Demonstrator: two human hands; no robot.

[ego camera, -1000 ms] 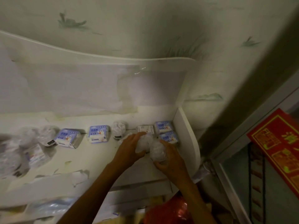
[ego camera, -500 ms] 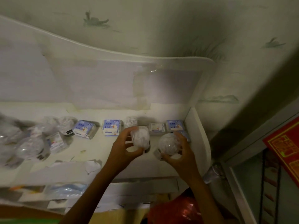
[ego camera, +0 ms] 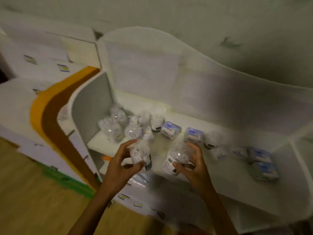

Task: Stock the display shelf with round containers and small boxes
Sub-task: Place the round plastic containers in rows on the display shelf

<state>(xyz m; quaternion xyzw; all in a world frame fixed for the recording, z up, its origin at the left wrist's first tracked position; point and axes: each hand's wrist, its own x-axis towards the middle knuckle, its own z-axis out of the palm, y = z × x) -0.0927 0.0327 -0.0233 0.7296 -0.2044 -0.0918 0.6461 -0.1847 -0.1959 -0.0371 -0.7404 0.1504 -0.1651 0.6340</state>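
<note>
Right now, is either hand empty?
No: the left hand and right hand each grip a clear round plastic container.

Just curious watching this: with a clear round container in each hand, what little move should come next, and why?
Probably set the left hand's round container down by the cluster of round containers at the shelf's left end; it hovers just in front of them, and bare shelf shows there.
</note>
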